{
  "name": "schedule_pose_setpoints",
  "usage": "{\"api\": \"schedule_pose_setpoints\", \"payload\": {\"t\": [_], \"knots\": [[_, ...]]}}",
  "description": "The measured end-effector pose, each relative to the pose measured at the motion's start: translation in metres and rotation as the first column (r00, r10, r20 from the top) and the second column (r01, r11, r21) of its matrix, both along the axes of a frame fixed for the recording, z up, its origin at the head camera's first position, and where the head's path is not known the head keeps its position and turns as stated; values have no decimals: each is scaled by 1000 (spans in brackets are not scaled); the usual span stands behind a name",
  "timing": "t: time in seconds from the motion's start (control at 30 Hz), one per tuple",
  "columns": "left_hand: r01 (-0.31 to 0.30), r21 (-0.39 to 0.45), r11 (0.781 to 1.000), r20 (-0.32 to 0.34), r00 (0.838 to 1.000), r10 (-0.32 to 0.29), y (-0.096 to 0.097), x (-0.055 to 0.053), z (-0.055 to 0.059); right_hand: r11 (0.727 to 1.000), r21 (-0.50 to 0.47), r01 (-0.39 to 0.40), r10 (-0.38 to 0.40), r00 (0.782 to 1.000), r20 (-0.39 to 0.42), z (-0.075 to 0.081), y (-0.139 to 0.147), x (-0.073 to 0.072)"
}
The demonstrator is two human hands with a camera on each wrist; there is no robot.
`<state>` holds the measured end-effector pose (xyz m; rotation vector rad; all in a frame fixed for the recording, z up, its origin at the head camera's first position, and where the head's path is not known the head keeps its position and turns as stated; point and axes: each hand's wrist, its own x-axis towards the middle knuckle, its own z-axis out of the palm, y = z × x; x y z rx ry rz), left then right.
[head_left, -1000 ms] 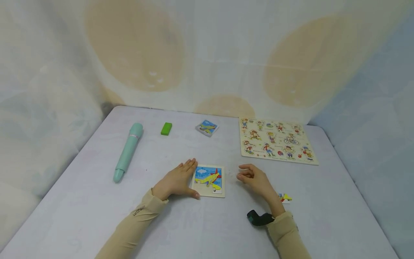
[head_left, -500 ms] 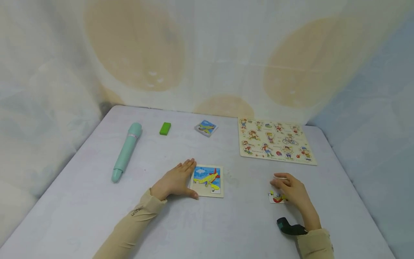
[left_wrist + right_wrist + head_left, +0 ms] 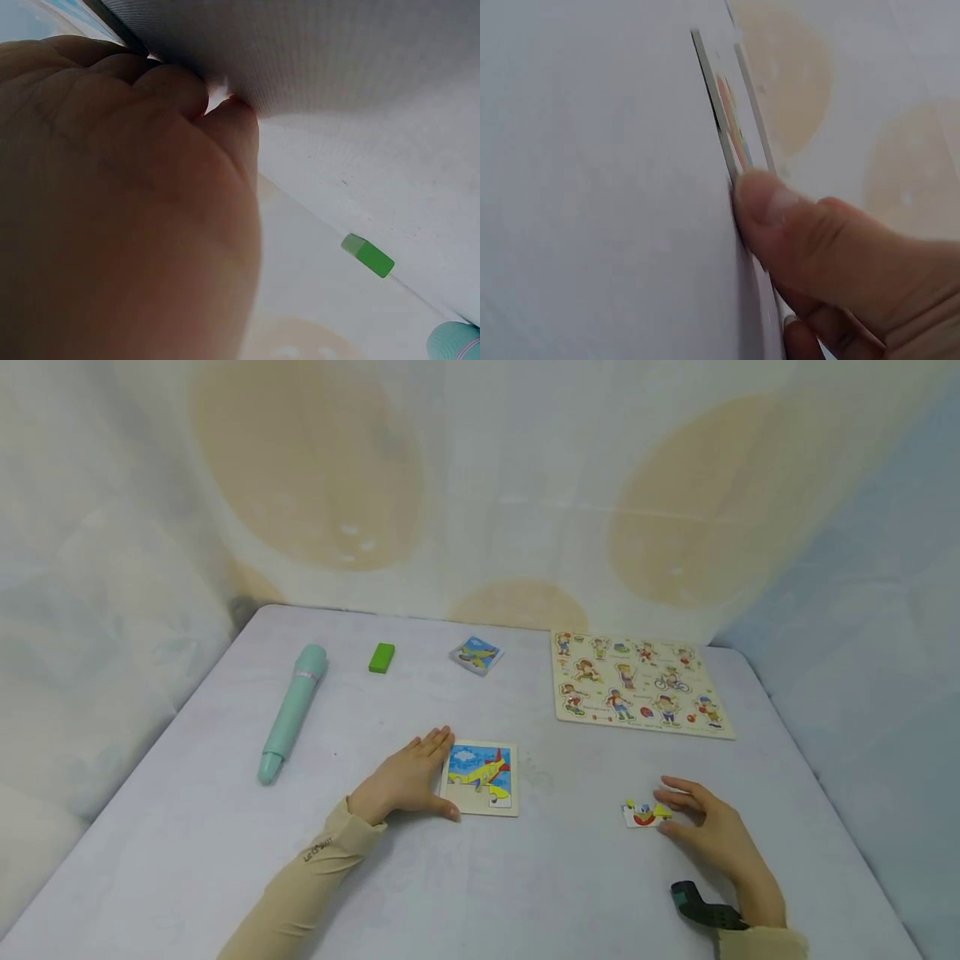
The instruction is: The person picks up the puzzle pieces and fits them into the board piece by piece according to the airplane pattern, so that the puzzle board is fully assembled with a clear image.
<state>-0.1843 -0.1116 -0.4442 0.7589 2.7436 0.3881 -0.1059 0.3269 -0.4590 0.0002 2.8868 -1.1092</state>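
Note:
On the table, a small wooden airplane jigsaw puzzle (image 3: 483, 777) lies flat in its pale frame, with a bare wooden patch at its lower left. My left hand (image 3: 405, 783) rests along the frame's left side, fingers straight and thumb at its lower left corner. To the right lies a white-edged puzzle piece (image 3: 640, 816) printed in red, yellow and blue. My right hand (image 3: 712, 831) has thumb and fingers curved round the piece's right end. In the right wrist view the thumb (image 3: 769, 202) lies against the edge of the piece (image 3: 724, 112).
A pale board with printed sports figures (image 3: 633, 685) lies at the back right. Along the back are an airplane picture card (image 3: 477, 655) and a green block (image 3: 382, 657). A mint-green microphone-shaped object (image 3: 294, 714) lies at the left. Cloth walls (image 3: 487, 485) enclose the table.
My right hand has moved right, away from beside the airplane puzzle, to the loose piece, and now curves round its right end. My left hand has stayed at the frame.

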Motion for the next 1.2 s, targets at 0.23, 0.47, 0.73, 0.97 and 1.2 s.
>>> {"api": "schedule_pose_setpoints", "payload": {"t": [0.23, 0.47, 0.73, 0.97, 1.2], "knots": [[-4, 1, 1000, 1, 1000, 4, -1, -1, 1, 998, 47, -28, 32, 997, -68, 4, -20, -16], [4, -1, 1000, 5, 1000, -4, -1, -2, -1, 990, 0, -142, 142, 987, 77, 9, -57, -48], [1, -1, 1000, 4, 1000, -1, 0, -1, -4, 960, -65, -272, 278, 953, 118, 11, -94, -80], [4, -26, 1000, -4, 1000, -4, 0, -1, -8, 952, -93, -291, 301, 946, 117, 10, -102, -83], [-7, -29, 1000, -8, 1000, 6, -1, -1, -5, 954, -73, -291, 298, 947, 121, 14, -105, -84]]}}
